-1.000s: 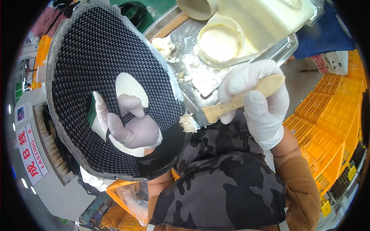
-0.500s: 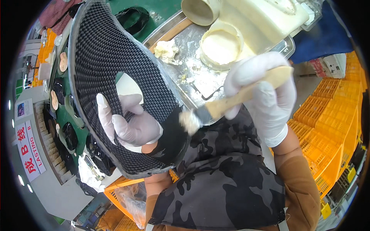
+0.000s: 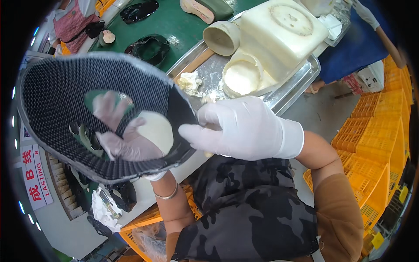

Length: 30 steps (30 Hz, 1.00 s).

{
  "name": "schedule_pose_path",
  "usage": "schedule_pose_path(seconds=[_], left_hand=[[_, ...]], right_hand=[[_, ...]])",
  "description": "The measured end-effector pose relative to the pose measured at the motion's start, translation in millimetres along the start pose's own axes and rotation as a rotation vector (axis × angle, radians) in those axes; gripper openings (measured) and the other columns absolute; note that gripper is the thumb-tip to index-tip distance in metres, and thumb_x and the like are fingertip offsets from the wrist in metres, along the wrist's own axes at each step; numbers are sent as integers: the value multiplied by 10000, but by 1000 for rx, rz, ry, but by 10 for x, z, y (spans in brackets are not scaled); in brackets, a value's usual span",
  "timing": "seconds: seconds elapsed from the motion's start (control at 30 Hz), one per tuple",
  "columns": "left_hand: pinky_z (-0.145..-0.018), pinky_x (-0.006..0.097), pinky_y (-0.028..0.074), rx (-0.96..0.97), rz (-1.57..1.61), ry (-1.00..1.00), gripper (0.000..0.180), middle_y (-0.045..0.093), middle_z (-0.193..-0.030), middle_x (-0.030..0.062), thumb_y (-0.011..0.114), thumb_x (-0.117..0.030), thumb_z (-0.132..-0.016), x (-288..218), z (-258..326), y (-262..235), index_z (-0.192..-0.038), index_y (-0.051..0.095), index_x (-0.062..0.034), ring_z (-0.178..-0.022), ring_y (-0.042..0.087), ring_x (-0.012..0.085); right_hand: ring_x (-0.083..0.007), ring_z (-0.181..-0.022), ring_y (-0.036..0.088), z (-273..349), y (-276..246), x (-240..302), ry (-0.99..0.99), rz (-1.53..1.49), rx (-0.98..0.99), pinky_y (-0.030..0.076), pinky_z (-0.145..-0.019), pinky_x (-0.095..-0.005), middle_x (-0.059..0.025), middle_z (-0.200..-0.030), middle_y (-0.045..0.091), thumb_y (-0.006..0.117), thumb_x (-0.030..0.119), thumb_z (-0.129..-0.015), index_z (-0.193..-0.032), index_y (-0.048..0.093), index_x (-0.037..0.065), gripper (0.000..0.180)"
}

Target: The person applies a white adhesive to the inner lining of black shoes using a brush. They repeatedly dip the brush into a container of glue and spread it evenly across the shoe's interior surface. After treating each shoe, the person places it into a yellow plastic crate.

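A large black shoe upper with a woven-textured inside and pale edges is spread at the left, held up off the table. My gloved left hand grips it from beneath, its fingers showing through the openings around a dark strip. A round white patch shows beside that hand. My gloved right hand is closed at the upper's right edge, fingertips against or just over it. Only a tan sliver of the brush shows below the right fingers; the rest is hidden.
A steel tray holds a cream jug, a tub of white paste and a crumpled white lump. Black shoe parts lie on the green table. Orange crates are stacked at right. Another person's gloved hand shows top right.
The upper has tipped over toward the left and flattened. My right hand has moved left from beside the tub to the upper's edge, and the brush is now mostly hidden.
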<state>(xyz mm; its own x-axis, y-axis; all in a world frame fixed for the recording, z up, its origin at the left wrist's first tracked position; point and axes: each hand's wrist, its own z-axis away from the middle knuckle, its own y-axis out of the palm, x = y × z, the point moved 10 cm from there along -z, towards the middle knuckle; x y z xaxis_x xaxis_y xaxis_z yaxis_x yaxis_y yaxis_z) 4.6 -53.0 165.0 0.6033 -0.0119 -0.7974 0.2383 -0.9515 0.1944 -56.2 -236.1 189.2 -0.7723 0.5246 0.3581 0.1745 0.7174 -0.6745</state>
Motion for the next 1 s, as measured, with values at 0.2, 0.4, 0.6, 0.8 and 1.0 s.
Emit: schedule_pose_path(seconds=[0.2,0.4,0.6,0.8,1.0], left_hand=[[-926,590,377,454,1085,-388,661,466,-1215,141,488,-565,-815,406,323,356,-1226,398,-56,-966,532,324],[-977,518,367,402,531,-175,945,439,-1206,266,517,-680,-712,322,489,255,-1251,340,77,-1072,485,400],[-967,488,381,332,461,-676,992,458,-1166,273,573,-688,-663,532,640,194,-1241,332,81,-1075,490,351],[-984,499,349,511,605,-597,953,442,-1192,267,577,-654,-684,351,577,303,-1255,323,66,-1108,458,361],[-1002,510,316,611,639,-501,915,427,-1218,260,581,-619,-705,228,587,389,-1269,314,50,-1141,425,371]], right_hand=[[-159,-584,560,65,199,-116,21,17,6,428,-413,-265,-17,-694,492,603,178,-720,-924,558,137,213],[-201,-765,594,127,-525,-415,84,-576,-374,468,-654,-268,-91,-879,603,699,117,-746,-1040,563,-14,349],[-203,-743,588,-42,-411,-311,34,-435,-283,463,-672,-279,-89,-847,611,753,143,-699,-922,578,0,318],[-159,-667,571,118,-249,-449,269,-664,-170,449,-603,-252,-47,-768,595,734,150,-719,-847,555,41,246],[-173,-717,605,255,-427,-570,376,-1154,-462,521,-588,-240,-171,-859,588,591,130,-830,-956,460,-54,258]])
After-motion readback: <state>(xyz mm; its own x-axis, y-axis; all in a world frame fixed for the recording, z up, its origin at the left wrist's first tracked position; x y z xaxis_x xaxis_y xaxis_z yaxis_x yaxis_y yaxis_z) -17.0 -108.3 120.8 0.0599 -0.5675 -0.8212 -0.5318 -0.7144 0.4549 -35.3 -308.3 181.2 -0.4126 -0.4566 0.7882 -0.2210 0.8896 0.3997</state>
